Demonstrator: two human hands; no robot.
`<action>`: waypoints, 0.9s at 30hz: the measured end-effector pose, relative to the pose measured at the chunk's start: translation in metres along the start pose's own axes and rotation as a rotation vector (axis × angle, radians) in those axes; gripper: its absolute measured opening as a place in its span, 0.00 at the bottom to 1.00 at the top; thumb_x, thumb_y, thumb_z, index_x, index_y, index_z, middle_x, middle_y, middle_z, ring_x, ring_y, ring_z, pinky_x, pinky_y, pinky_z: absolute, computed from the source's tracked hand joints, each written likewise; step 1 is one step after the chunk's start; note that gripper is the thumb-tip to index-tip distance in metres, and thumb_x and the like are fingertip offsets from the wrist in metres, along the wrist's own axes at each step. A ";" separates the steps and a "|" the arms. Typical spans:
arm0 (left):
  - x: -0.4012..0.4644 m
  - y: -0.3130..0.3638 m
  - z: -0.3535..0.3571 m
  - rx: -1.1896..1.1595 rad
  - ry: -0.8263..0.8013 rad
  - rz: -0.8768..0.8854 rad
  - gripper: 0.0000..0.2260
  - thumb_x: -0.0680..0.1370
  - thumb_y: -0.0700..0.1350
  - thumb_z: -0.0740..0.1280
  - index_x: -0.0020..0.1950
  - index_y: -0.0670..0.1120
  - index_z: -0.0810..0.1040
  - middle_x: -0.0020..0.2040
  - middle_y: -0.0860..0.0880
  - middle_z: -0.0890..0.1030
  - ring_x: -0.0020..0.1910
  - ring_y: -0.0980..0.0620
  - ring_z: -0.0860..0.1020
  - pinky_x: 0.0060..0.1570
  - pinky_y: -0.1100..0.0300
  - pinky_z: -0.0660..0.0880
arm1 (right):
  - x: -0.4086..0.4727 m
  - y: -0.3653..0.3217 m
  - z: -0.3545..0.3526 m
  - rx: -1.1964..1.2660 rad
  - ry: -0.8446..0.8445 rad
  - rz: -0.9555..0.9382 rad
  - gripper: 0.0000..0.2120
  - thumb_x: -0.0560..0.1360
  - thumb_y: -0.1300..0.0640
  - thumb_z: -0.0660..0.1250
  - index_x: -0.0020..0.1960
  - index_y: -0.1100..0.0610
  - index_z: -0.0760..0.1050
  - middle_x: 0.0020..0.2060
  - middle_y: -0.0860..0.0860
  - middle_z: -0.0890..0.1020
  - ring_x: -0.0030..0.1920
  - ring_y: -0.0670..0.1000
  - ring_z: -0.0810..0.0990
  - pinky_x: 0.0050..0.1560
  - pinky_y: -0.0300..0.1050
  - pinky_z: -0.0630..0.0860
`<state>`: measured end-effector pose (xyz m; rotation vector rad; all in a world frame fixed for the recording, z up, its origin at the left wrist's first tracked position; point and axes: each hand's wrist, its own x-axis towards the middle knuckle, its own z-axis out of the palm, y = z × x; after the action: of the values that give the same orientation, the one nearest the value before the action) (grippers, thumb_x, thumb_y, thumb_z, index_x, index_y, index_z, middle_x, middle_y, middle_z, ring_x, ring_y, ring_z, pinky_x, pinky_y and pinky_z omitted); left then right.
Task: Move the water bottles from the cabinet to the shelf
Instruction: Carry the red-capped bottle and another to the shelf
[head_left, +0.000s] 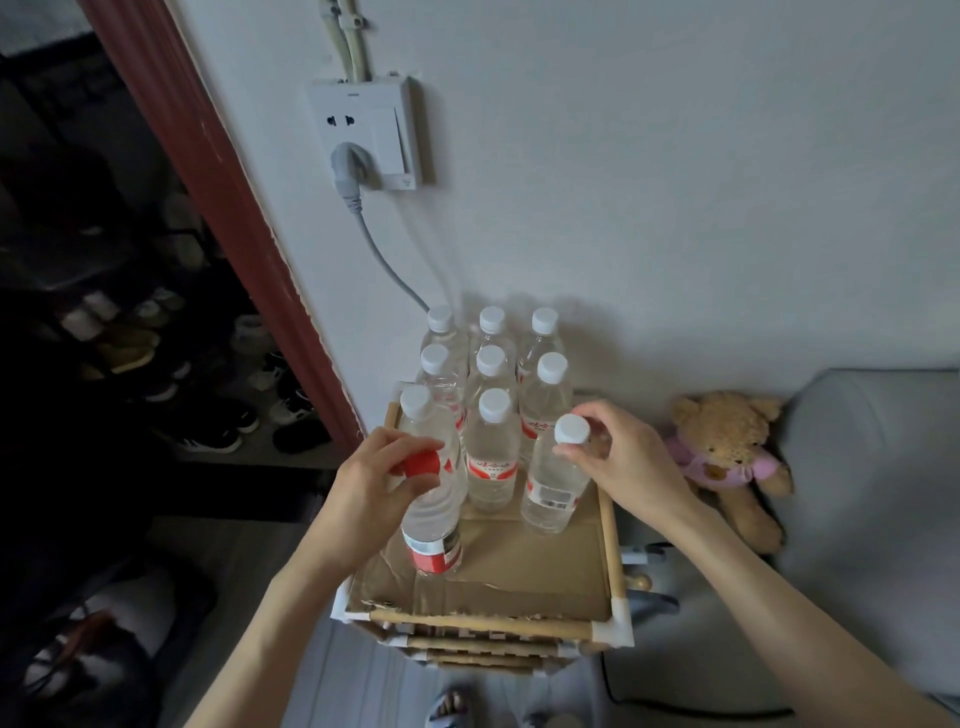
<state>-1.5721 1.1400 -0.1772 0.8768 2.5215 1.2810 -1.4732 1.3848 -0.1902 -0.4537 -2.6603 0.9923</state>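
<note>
Several clear water bottles (491, 452) with white caps and red labels stand in rows on the top tier of a bamboo shelf (613, 525) lined with cardboard, against the wall. My left hand (382, 480) grips the neck of a red-capped bottle (434, 519) at the front left of the group. My right hand (626, 457) pinches the neck of a white-capped bottle (553, 486) at the front right, which tilts slightly. Both bottles' bases are on or just above the cardboard; I cannot tell which.
A wall socket (363, 135) with a grey plug and cable hangs above the shelf. A teddy bear (727, 452) leans on a grey sofa (872, 467) to the right. A dark shoe rack (156, 364) lies behind the red door frame on the left.
</note>
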 end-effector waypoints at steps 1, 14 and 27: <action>-0.001 0.000 -0.001 0.007 -0.026 0.020 0.13 0.73 0.38 0.69 0.55 0.51 0.79 0.51 0.58 0.75 0.51 0.65 0.73 0.50 0.75 0.69 | 0.002 -0.001 0.000 -0.028 0.030 0.011 0.17 0.68 0.49 0.72 0.53 0.54 0.73 0.48 0.48 0.80 0.48 0.48 0.77 0.48 0.46 0.75; 0.000 -0.002 -0.009 -0.069 -0.072 -0.003 0.18 0.74 0.37 0.67 0.54 0.61 0.75 0.53 0.59 0.76 0.55 0.59 0.74 0.57 0.66 0.70 | 0.003 -0.003 0.001 -0.061 0.029 0.034 0.20 0.67 0.45 0.72 0.50 0.56 0.72 0.46 0.49 0.79 0.45 0.49 0.77 0.46 0.49 0.76; 0.000 -0.006 -0.005 -0.025 -0.032 -0.024 0.15 0.74 0.37 0.67 0.57 0.54 0.75 0.53 0.57 0.77 0.51 0.62 0.76 0.51 0.72 0.72 | 0.008 -0.006 0.005 0.011 -0.013 -0.012 0.15 0.69 0.49 0.72 0.52 0.52 0.72 0.47 0.46 0.78 0.46 0.47 0.75 0.45 0.41 0.71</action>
<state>-1.5768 1.1341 -0.1787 0.8521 2.4785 1.2784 -1.4833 1.3805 -0.1885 -0.4294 -2.6649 1.0094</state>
